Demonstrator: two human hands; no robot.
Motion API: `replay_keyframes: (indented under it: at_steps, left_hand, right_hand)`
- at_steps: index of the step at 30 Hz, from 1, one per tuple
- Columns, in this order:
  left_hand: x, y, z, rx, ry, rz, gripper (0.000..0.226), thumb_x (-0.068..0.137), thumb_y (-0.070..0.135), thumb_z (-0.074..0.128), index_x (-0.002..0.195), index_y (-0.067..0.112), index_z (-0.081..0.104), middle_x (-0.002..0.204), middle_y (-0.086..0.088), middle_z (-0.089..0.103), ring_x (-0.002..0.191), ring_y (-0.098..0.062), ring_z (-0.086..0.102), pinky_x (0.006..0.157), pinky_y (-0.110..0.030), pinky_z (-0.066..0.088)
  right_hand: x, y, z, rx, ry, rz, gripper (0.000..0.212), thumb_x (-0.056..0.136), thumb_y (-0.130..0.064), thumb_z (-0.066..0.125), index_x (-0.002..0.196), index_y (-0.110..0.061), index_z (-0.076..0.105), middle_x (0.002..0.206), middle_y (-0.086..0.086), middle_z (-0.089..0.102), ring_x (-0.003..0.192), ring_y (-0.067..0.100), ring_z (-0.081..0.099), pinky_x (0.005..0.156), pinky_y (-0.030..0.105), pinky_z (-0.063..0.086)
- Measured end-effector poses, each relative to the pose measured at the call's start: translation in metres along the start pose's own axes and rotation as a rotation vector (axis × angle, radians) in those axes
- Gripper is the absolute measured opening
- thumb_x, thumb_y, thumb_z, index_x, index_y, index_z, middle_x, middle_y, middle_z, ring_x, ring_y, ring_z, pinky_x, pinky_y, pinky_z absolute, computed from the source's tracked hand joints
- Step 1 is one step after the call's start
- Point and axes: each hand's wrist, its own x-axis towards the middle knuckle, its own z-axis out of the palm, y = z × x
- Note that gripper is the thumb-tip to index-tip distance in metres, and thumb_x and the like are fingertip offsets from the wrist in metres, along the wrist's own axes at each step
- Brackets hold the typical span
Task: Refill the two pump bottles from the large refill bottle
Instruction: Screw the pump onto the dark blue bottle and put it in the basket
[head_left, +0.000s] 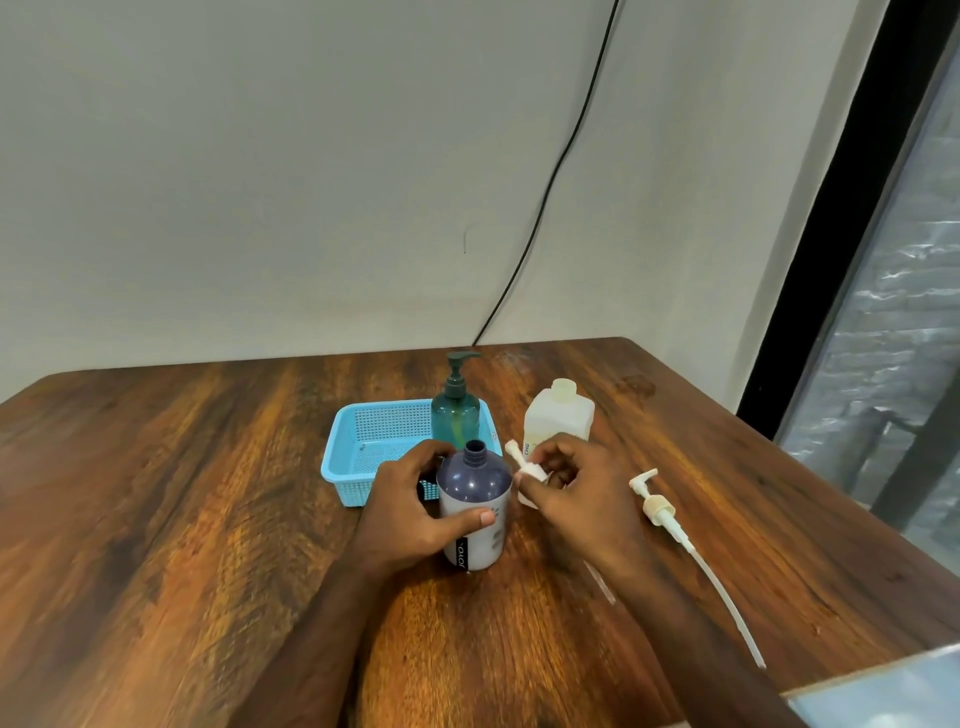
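Observation:
A grey-purple bottle (475, 499) stands upright on the wooden table (182, 493) with its neck uncovered. My left hand (410, 512) grips its body from the left. My right hand (571, 493) holds a white pump head (524, 465) just right of the bottle's neck; its tube is mostly hidden under my hand. The translucent white refill bottle (560, 415) stands uncapped behind my right hand. A teal pump bottle (456, 413), pump on, stands in the blue basket (363, 441).
A second white pump (655, 506) with a long tube (722, 592) lies on the table to the right. A wall runs close behind the table and a black cable hangs down it. The table's right edge borders a window.

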Motion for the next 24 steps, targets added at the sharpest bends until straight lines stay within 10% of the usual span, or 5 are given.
replay_keyframes:
  at_steps: [24]
  left_hand:
    - [-0.001, 0.003, 0.001, -0.017, -0.008, -0.039, 0.064, 0.062, 0.043, 0.094, 0.114, 0.038, 0.058, 0.107, 0.028, 0.064, 0.102, 0.016, 0.058, 0.077, -0.003, 0.047]
  right_hand:
    - [0.039, -0.085, -0.014, 0.862, 0.294, -0.236, 0.022, 0.083, -0.011, 0.081, 0.098, -0.021, 0.069, 0.097, 0.002, 0.076, 0.091, 0.018, 0.073, 0.079, 0.035, 0.062]
